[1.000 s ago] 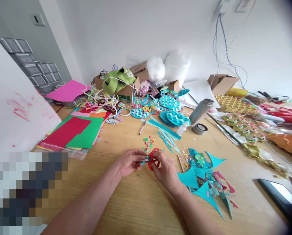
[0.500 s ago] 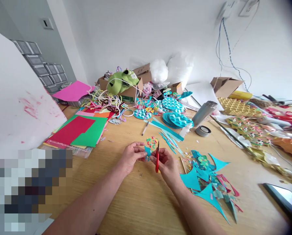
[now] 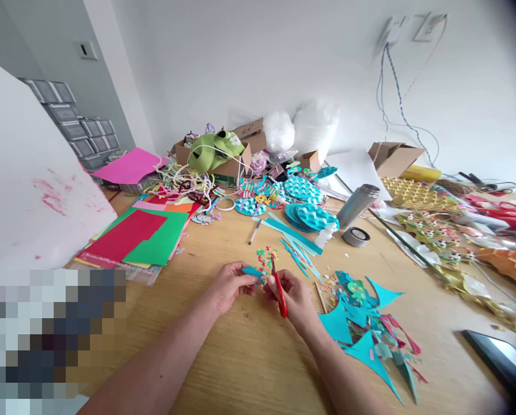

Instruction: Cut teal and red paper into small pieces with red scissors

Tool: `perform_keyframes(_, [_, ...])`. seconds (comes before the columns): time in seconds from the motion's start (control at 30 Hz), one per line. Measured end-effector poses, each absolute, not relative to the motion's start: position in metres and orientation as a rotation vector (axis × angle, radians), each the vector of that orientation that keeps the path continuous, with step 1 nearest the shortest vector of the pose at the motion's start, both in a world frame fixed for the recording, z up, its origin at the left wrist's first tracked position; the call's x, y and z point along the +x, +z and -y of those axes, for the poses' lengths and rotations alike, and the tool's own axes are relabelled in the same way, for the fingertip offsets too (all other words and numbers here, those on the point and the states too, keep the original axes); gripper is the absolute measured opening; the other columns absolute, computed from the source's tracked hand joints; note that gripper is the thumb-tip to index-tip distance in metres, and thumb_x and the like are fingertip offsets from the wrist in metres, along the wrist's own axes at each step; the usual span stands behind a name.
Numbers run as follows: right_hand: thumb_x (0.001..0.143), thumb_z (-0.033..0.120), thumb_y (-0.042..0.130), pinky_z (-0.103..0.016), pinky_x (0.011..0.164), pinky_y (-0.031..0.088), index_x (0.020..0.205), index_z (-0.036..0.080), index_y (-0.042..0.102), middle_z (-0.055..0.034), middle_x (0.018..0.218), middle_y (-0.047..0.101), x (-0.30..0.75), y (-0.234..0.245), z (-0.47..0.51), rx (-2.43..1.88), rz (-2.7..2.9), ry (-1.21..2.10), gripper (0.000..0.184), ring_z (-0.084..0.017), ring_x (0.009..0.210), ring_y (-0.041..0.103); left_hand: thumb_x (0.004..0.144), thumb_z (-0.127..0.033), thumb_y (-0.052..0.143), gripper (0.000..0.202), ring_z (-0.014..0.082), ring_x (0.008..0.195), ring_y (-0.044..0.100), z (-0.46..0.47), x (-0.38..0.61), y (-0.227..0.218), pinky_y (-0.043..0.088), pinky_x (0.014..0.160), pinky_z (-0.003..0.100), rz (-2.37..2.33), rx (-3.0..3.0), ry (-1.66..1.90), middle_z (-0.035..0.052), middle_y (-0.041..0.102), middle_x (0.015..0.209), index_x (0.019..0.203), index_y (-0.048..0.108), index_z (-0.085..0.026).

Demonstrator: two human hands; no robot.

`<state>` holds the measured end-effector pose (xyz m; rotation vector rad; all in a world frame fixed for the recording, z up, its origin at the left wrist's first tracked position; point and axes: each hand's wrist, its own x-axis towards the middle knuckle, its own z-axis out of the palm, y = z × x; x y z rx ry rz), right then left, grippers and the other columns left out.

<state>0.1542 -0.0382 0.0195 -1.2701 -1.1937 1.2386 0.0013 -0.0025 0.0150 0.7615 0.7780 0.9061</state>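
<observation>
Wall: pale, plain, fitted with a socket (image 3: 394,29).
Blue piece (image 3: 250,271): small, bright turquoise; held above the tabletop (image 3: 241,363), beside multicoloured cut bits (image 3: 264,255).
Scissors (image 3: 280,298): red handles, dark blades pointing away from the person.
Left hand (image 3: 230,286): fingers pinched on the blue piece.
Right hand (image 3: 296,295): fingers wrapped about the scissors.
Tabletop finish: wood-grained; turquoise offcuts (image 3: 336,323) lie beside the right forearm.

At the back, green cloth (image 3: 206,154) over a cardboard box (image 3: 228,172) near white puffy bundles (image 3: 279,131); farther right, a silver flask (image 3: 357,207) beside a round grey object (image 3: 355,237), a dark-framed device (image 3: 497,357), and blue cables (image 3: 398,86) below wall sockets (image 3: 395,30).
</observation>
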Motion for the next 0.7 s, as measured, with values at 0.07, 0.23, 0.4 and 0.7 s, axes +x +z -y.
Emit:
perform_keyframes(0.07, [0.065, 0.053, 0.067, -0.024, 0.047, 0.042, 0.067, 0.018, 0.046, 0.002, 0.054, 0.055, 0.1532, 0.0189, 0.0388, -1.283, 1.216, 1.308, 0.04, -0.012, 0.047, 0.053, 0.055, -0.017, 0.076, 0.022, 0.0099, 0.055, 0.055, 0.0007, -0.0006, 0.014, 0.042, 0.052, 0.022, -0.747, 0.683, 0.911, 0.0034, 0.066, 0.068, 0.069, 0.059, -0.013])
perform_keyframes(0.23, [0.066, 0.053, 0.066, -0.024, 0.045, 0.043, 0.067, 0.019, 0.042, 0.0033, 0.054, 0.057, 0.1491, 0.0175, 0.0423, -1.268, 1.268, 1.48, 0.041, -0.013, 0.045, 0.056, 0.059, -0.014, 0.073, 0.018, 0.0087, 0.058, 0.056, -0.0016, -0.0033, 0.0135, 0.044, 0.057, 0.021, -0.695, 0.537, 0.951, 0.0011, 0.064, 0.067, 0.073, 0.061, -0.013])
perform_keyframes(0.4, [0.068, 0.05, 0.066, -0.024, 0.046, 0.044, 0.069, 0.019, 0.043, 0.0036, 0.054, 0.058, 0.1465, 0.0186, 0.0444, -1.254, 1.302, 1.536, 0.038, -0.013, 0.046, 0.058, 0.058, -0.015, 0.073, 0.017, 0.0096, 0.058, 0.055, -0.0011, -0.0009, 0.0128, 0.044, 0.057, 0.023, -0.698, 0.577, 0.967, 0.0015, 0.063, 0.066, 0.07, 0.061, -0.012])
perform_keyframes(0.7, [0.066, 0.052, 0.066, -0.024, 0.043, 0.044, 0.069, 0.019, 0.043, 0.004, 0.053, 0.059, 0.1475, 0.0176, 0.0438, -1.246, 1.27, 1.587, 0.039, -0.012, 0.042, 0.056, 0.059, -0.016, 0.072, 0.015, 0.0112, 0.059, 0.056, 0.0013, -0.0001, 0.0123, 0.045, 0.059, 0.025, -0.671, 0.625, 0.951, 0.0016, 0.062, 0.064, 0.067, 0.06, -0.012])
